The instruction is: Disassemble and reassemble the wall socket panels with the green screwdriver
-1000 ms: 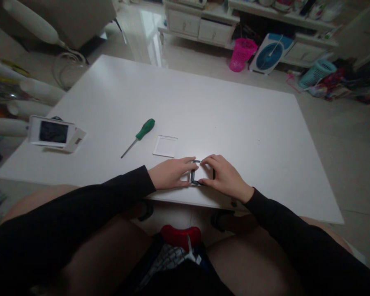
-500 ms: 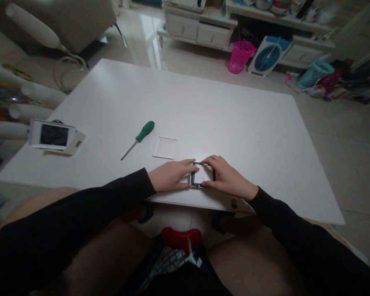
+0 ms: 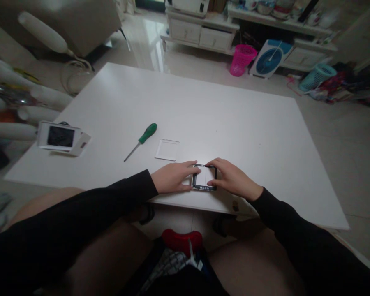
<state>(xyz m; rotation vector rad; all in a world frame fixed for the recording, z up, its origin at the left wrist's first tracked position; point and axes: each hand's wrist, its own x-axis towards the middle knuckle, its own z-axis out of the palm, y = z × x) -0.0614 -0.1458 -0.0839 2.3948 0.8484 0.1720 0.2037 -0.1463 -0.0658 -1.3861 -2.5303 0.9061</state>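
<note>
A wall switch (image 3: 201, 177) lies near the front edge of the table, its white face split by a line and its surround dark. My left hand (image 3: 175, 176) grips its left side, thumb and fingers at the edge. On the other side my right hand (image 3: 231, 176) has its index finger at the top right corner and its thumb on the white face. The switch's lower dark edge shows. A thin white square frame (image 3: 167, 149) lies just beyond my left hand. Farther left rests a green-handled screwdriver (image 3: 148, 133), its shaft pointing toward me.
At the left end of the white table (image 3: 209, 107) sits an open white box (image 3: 61, 137) with a dark panel. Beyond the table stand a pink basket (image 3: 243, 60), a blue and white fan (image 3: 269, 58) and a teal basket (image 3: 317, 77).
My right thumb has moved up from the switch's lower edge onto its white face, uncovering more of the dark lower edge. The whole view has shifted slightly.
</note>
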